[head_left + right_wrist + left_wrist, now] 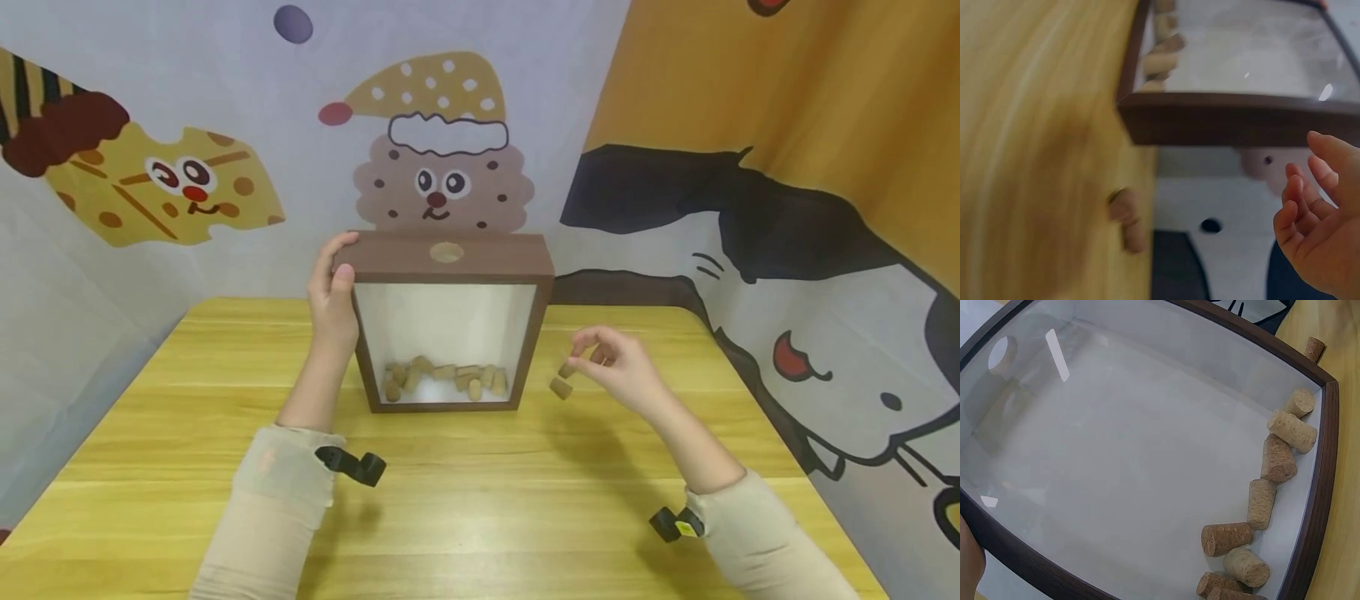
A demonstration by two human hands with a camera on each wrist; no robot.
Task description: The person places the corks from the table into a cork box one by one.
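Note:
A brown wooden shadow box with a clear front and a round hole in its top stands upright. My left hand grips its upper left corner, thumb at the front and fingers over the top edge. Several wine corks lie along the bottom inside; the left wrist view shows these corks closer. To the right of the box, two loose corks sit on the table. My right hand hovers by them with loosely bent fingers; in the right wrist view that hand holds nothing, apart from the loose corks.
The yellow wood-grain table carries the box near its back edge. Behind it hangs a cloth printed with cartoon figures. A small black camera is strapped to each wrist.

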